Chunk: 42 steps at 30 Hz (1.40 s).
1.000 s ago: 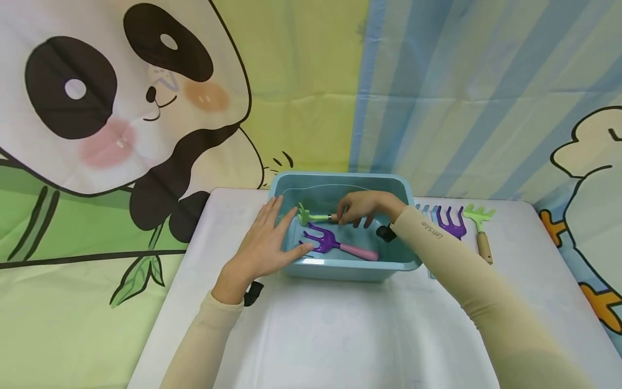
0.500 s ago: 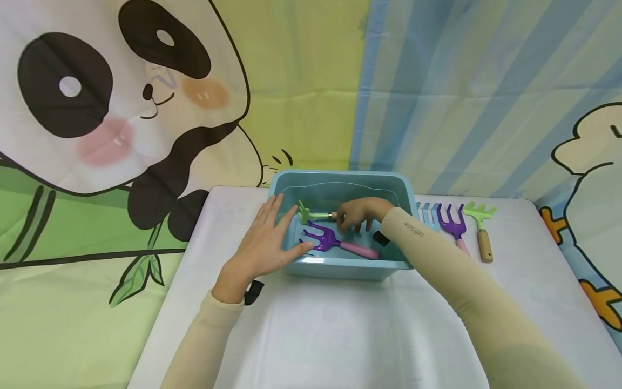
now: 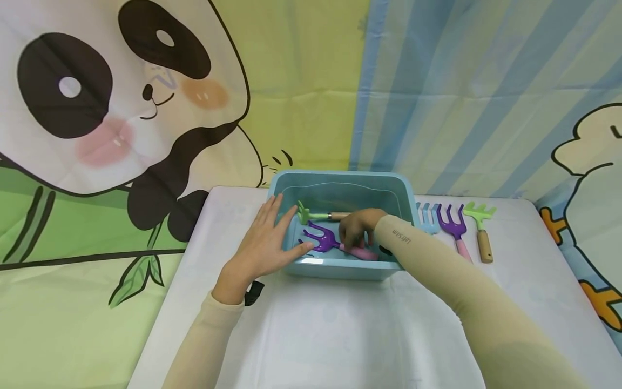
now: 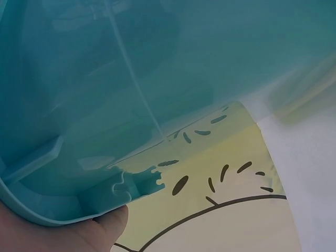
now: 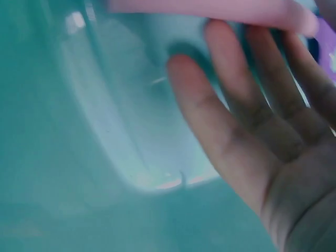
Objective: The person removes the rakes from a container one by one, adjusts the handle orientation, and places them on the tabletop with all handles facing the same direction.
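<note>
A light blue plastic tub [image 3: 340, 174] stands on the table. My left hand [image 3: 262, 246] lies with fingers spread over its left end; in the left wrist view, part of that hand [image 4: 68, 231] touches the rim. Inside the tub is a purple hand cultivator [image 3: 326, 240] with a pink handle. My right hand [image 3: 359, 227] reaches down over that handle. The right wrist view has the extended fingers [image 5: 231, 79] with their tips right at the pink handle [image 5: 210, 10]. Behind the cultivator lies a green hand rake [image 3: 316, 216], its handle end partly hidden by my right hand.
To the right of the tub, a light blue rake [image 3: 428, 219], a purple garden fork [image 3: 453, 224] with a pink handle and a green rake [image 3: 481, 227] with a wooden handle lie side by side on the white table [image 3: 330, 335]. A printed cloth [image 3: 311, 81] hangs behind.
My right hand has left the green rake's handle and moved nearer, onto the cultivator's pink handle. The green rake stays in the tub. My left hand has kept its place.
</note>
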{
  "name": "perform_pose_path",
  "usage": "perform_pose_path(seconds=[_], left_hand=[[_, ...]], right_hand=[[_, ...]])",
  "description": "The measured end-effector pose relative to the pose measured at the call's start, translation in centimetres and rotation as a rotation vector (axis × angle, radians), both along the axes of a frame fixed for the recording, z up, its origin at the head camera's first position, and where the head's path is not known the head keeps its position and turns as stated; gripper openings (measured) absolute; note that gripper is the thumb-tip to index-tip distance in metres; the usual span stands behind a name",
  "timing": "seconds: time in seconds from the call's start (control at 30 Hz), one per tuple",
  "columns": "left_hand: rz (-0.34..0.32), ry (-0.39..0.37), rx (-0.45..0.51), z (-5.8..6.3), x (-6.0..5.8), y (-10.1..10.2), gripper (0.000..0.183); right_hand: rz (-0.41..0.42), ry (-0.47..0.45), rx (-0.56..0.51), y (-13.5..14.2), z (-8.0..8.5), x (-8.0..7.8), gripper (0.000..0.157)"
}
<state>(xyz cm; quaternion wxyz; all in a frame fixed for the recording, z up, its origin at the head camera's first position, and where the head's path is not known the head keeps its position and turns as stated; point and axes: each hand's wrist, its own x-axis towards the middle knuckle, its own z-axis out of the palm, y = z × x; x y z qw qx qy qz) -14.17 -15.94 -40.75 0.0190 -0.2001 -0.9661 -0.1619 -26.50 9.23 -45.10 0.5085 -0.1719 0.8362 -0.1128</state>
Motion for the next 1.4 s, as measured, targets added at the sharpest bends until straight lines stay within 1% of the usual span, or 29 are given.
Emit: perform_pose_path(seconds=[0.1,0.2,0.27,0.3,0.43,0.57,0.67,0.77,0.87,1.0,1.13,1.27,1.4], left_hand=[[0.000,-0.004,0.002,-0.1,0.0,0.1,0.102],[-0.001,-0.007,0.002,-0.1,0.1,0.1,0.102],[-0.002,-0.006,0.004,-0.1,0.1,0.1,0.102],[-0.002,-0.005,0.004,-0.1,0.1,0.2,0.102],[-0.002,0.001,0.006,-0.1,0.1,0.2,0.102],[0.000,0.003,0.006,-0.1,0.2,0.2,0.102],[-0.001,0.006,0.010,-0.1,0.2,0.2,0.102],[-0.002,0.007,0.014,-0.1,0.2,0.2,0.102],[-0.002,0.011,0.012,-0.1,0.1,0.2,0.101],[-0.008,0.012,0.007,-0.1,0.1,0.1,0.101],[-0.009,0.006,0.005,-0.1,0.1,-0.1,0.101],[-0.001,-0.002,0.009,-0.1,0.1,-0.1,0.100],[0.004,-0.012,0.016,0.0,0.0,0.0,0.100]], right_hand=[[0.060,0.063,0.036,-0.3,-0.5,0.5,0.018],[0.137,0.121,0.078,-0.7,-0.7,0.8,0.017],[0.155,0.141,0.090,-0.7,-0.6,0.9,0.018],[0.143,0.136,0.088,-0.7,-0.6,0.8,0.019],[0.060,0.073,0.056,-0.5,-0.5,0.7,0.026],[0.004,-0.003,0.020,-0.2,-0.4,0.4,0.029],[-0.035,-0.079,-0.013,0.0,-0.2,0.0,0.027],[-0.094,-0.182,-0.045,0.2,0.0,-0.4,0.026],[-0.143,-0.252,-0.058,0.4,0.1,-0.8,0.033],[-0.208,-0.303,-0.053,0.5,0.4,-1.2,0.046],[-0.253,-0.321,-0.056,0.6,1.2,-1.3,0.044],[-0.205,-0.314,-0.070,0.6,2.0,-1.5,0.039],[-0.112,-0.298,-0.081,0.6,2.9,-1.5,0.040]])
